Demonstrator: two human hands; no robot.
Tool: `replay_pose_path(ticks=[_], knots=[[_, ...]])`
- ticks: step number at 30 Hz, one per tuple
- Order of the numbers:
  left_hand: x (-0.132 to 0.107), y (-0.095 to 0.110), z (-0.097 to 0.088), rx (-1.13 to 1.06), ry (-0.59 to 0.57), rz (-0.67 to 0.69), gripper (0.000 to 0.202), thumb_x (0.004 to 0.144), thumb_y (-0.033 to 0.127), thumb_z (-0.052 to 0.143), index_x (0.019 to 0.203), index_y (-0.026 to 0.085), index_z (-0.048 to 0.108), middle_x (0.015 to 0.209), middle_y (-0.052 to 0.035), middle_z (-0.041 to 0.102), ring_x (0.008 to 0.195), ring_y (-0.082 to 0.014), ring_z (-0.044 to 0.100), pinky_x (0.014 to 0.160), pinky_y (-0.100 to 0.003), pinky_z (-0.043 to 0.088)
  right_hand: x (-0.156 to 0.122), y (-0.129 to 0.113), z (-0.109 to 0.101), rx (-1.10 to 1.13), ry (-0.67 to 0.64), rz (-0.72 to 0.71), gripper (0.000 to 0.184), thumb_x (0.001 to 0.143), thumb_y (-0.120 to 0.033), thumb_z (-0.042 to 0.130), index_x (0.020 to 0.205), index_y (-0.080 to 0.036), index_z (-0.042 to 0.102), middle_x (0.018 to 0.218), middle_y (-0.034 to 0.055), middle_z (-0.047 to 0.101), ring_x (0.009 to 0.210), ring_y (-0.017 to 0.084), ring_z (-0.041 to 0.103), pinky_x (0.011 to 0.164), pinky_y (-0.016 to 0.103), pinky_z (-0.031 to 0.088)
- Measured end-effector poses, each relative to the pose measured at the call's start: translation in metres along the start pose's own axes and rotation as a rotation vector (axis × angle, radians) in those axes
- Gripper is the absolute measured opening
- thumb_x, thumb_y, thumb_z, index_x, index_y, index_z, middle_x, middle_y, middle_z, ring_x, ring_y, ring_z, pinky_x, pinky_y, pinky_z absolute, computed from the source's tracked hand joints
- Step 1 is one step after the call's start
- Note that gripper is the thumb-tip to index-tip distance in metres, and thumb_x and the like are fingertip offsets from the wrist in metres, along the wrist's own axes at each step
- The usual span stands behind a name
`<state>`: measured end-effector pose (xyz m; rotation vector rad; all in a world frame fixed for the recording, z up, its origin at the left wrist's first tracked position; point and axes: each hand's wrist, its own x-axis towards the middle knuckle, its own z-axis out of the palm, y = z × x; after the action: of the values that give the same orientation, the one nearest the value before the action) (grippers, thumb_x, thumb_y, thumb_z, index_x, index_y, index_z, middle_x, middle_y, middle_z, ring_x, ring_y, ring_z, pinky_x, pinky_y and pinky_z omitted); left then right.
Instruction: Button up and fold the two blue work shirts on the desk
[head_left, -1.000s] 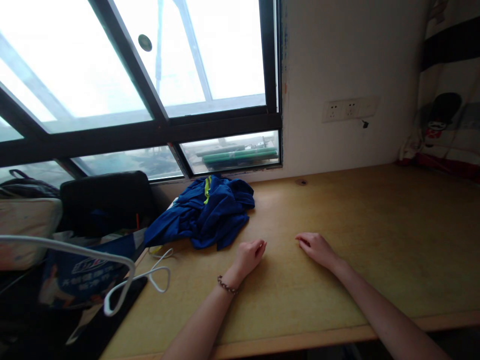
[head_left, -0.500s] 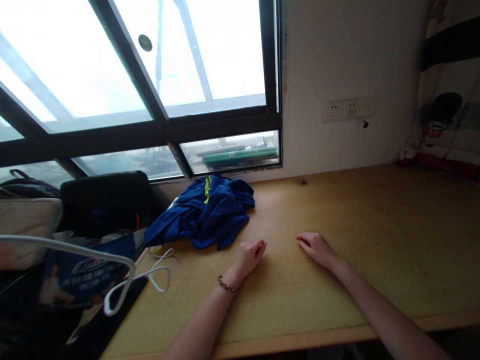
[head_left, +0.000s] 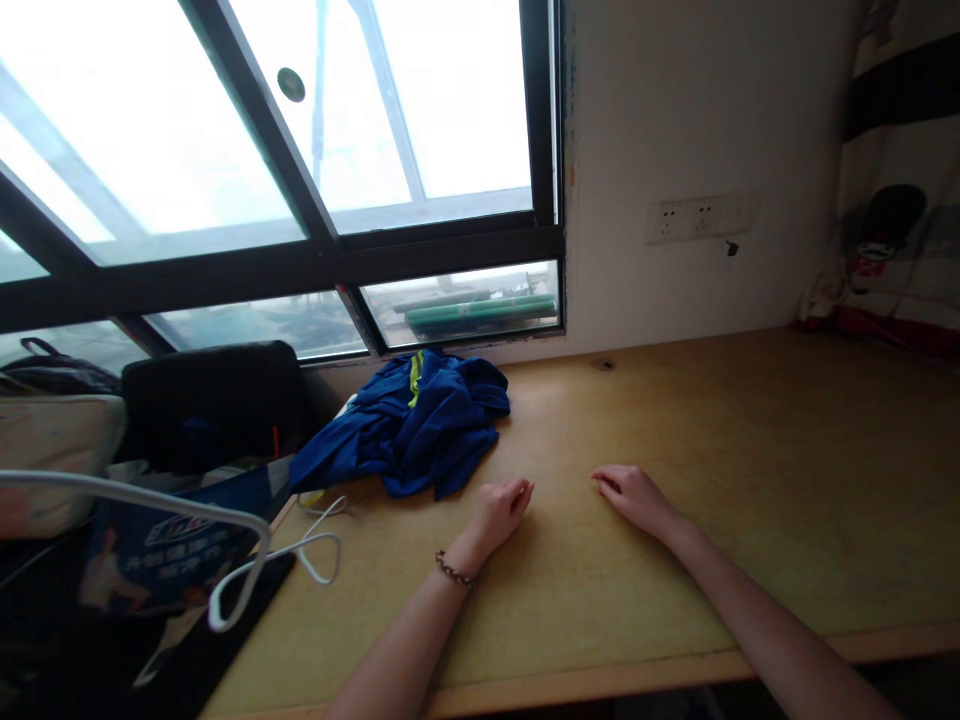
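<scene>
My left hand [head_left: 501,512] rests on the wooden table [head_left: 720,430] with its fingers curled closed and nothing seen in them. A beaded bracelet [head_left: 454,570] circles that wrist. My right hand [head_left: 630,494] lies on the tabletop a short way to the right, also closed, thumb against the fingers, with no object showing. Just beyond and left of my left hand is a crumpled blue cloth garment [head_left: 427,425] with a yellow-green strip [head_left: 415,378]. It lies bunched near the window, apart from both hands.
A white cable [head_left: 322,560] loops over the table's left edge. Left of the table are a black chair back [head_left: 217,400], a blue printed bag [head_left: 172,550] and a pale bag [head_left: 56,460]. Wall sockets [head_left: 701,217] sit above the table, and a curtain [head_left: 900,200] hangs at right.
</scene>
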<state>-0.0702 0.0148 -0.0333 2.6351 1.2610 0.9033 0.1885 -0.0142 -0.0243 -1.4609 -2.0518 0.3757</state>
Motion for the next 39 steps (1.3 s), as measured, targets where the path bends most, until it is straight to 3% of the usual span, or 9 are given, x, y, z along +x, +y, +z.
replay_pose_path(ticks=[35, 39], knots=[[0.0, 0.001, -0.001, 0.016, -0.013, -0.01, 0.032, 0.086, 0.027, 0.037, 0.059, 0.015, 0.049, 0.052, 0.0005, 0.049, 0.048, -0.0075, 0.043, 0.05, -0.019, 0.028, 0.0, -0.001, -0.001, -0.003, 0.001, -0.009, 0.024, 0.079, -0.019, 0.042, 0.09, -0.019, 0.064, 0.088, 0.0038, 0.065, 0.081, 0.016, 0.059, 0.076, 0.028, 0.044], [0.002, 0.002, -0.01, 0.045, 0.088, -0.059, 0.026, 0.086, 0.025, 0.037, 0.069, 0.016, 0.056, 0.063, -0.0026, 0.054, 0.059, -0.0106, 0.05, 0.058, -0.02, 0.037, 0.0, -0.001, -0.001, -0.007, -0.003, -0.004, 0.024, 0.079, -0.019, 0.043, 0.09, -0.019, 0.064, 0.088, 0.0035, 0.065, 0.081, 0.016, 0.059, 0.076, 0.028, 0.044]])
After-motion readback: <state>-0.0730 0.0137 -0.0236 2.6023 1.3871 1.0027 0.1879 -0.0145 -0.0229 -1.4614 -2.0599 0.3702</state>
